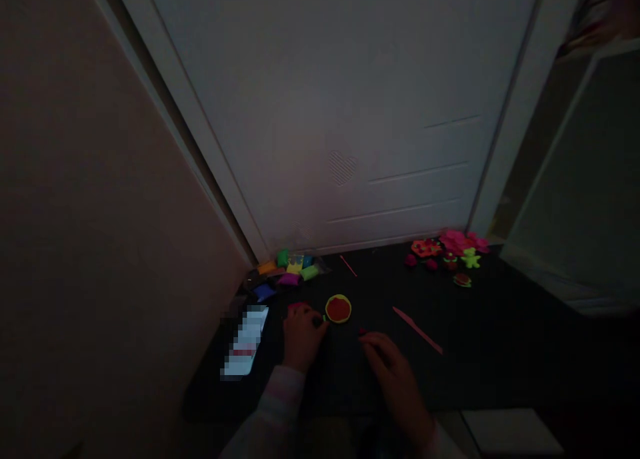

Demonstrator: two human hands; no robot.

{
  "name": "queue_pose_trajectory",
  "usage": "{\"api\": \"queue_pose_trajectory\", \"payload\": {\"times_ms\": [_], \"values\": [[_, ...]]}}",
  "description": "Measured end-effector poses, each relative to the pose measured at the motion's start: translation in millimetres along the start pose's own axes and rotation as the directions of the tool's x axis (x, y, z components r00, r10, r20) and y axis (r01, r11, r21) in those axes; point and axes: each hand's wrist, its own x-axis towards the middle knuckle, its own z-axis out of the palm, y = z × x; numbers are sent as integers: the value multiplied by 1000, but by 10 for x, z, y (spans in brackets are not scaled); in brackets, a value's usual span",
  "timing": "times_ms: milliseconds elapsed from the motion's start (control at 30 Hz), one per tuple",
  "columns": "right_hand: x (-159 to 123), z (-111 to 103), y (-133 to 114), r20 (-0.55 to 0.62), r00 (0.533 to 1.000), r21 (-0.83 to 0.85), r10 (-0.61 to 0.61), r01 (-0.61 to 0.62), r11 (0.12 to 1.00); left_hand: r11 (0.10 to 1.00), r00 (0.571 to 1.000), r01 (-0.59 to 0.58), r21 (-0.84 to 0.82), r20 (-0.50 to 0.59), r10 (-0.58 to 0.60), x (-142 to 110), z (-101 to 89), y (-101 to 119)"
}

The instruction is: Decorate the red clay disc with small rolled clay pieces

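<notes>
My left hand (303, 338) rests on the dark table with its fingers curled. A small bright green bit (324, 318) shows at its fingertips, too small to make out. Partly hidden behind that hand is a pink-red piece (297, 306). My right hand (393, 362) is closed, its thumb and fingers pinching a small dark red piece of clay (362, 332). Between and beyond the hands lies a round clay disc (339, 309), red-orange with a yellow rim. A pink modelling tool (418, 330), long and thin, lies to the right of my right hand.
Several colourful clay packets (289, 279) lie at the back left, with a lit phone (247, 341) in front. A thin pink stick (349, 266) is at the back. Pink flower-like shapes (463, 241) and a yellow-green bear figure (470, 258) sit back right. A white door (350, 112) stands behind.
</notes>
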Motion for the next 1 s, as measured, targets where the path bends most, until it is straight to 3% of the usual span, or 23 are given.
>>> {"api": "queue_pose_trajectory", "payload": {"times_ms": [267, 533, 667, 1000], "values": [[9, 6, 5, 12, 1000, -27, -24, 24, 999, 996, 998, 36, -78, -50, -39, -88, -52, 4], [17, 51, -73, 156, 987, -107, -26, 43, 993, 950, 983, -181, -253, -81, 166, -479, -180, 157], [8, 56, -84, 187, 982, -150, -10, 39, 988, 919, 973, -232, -319, -92, 213, -562, -188, 197], [-11, 37, -107, 192, 981, -276, -26, 79, 958, 874, 991, -127, -469, -24, 132, -580, -55, 214]]}}
